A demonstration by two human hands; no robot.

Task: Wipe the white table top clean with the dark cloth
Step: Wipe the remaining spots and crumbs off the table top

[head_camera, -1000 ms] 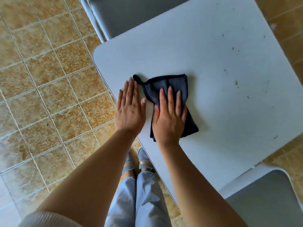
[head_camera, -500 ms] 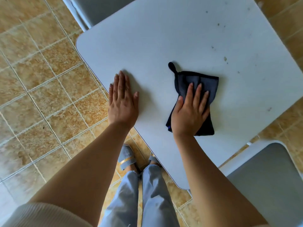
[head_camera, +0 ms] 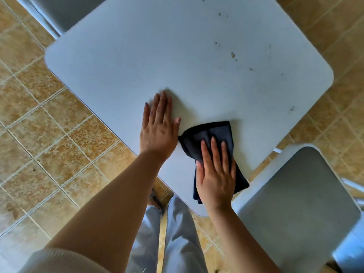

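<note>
Cloth [head_camera: 211, 134] slid back beside left hand [head_camera: 158, 131]

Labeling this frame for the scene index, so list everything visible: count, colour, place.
table: 1, white, centre, seen from above
cloth: 1, dark, near edge of table, under right hand
specks: several, dark, far right part of table
chairs: 2, grey seats with white frames, one lower right, one top left
floor: tan tiles, all around
trousers: light blue, bottom centre
left hand: flat on table, beside cloth
right hand: flat, fingers pressing cloth
</note>
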